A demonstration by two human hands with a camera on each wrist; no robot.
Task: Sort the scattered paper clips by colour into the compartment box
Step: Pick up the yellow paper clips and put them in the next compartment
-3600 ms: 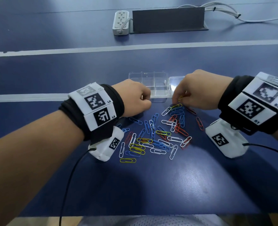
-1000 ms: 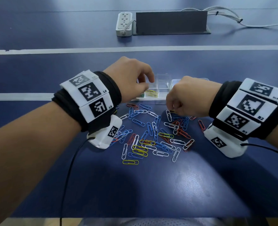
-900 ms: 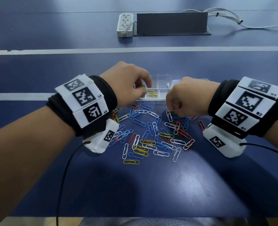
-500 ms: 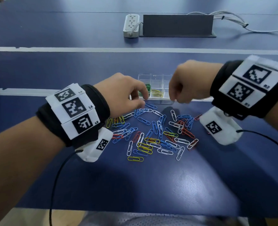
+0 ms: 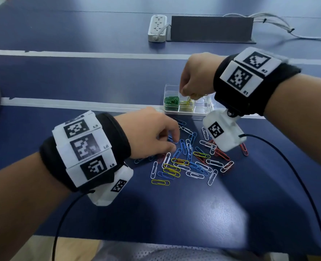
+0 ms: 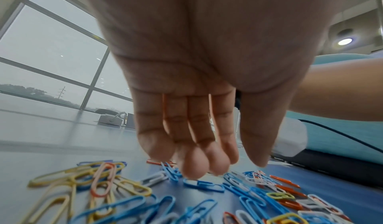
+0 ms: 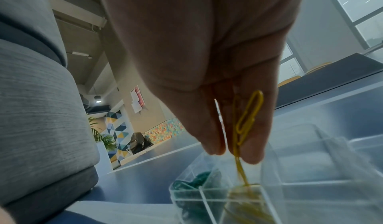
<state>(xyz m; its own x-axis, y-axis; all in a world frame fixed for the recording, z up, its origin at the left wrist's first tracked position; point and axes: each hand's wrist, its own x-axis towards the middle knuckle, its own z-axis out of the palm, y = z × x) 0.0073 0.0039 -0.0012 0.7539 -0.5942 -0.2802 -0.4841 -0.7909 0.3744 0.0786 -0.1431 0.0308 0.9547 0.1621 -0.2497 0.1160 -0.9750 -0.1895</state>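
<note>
A clear compartment box [image 5: 203, 108] stands beyond the pile, with green clips [image 5: 172, 101] in its left cell and yellow clips [image 5: 187, 106] in the one beside it. My right hand [image 5: 186, 93] hovers over the yellow cell and pinches yellow paper clips [image 7: 248, 117], one of which dangles toward the yellow cell [image 7: 244, 199] beside the green clips [image 7: 194, 185]. The scattered pile [image 5: 189, 159] of blue, white, red and yellow clips lies nearer me. My left hand [image 5: 174, 143] reaches down onto its left side; in the left wrist view its fingers [image 6: 196, 167] are straight, touching blue clips [image 6: 203, 185], holding nothing.
A white power strip [image 5: 157, 28], a dark grey block [image 5: 211, 29] and grey cables [image 5: 280, 27] lie at the back of the blue table. White lines [image 5: 80, 54] cross it. The table's front edge [image 5: 155, 240] is close to me. Black wrist cables trail off both arms.
My right hand lifted from the pile to above the box with yellow clips. My left hand drew back from the box and came down onto the pile.
</note>
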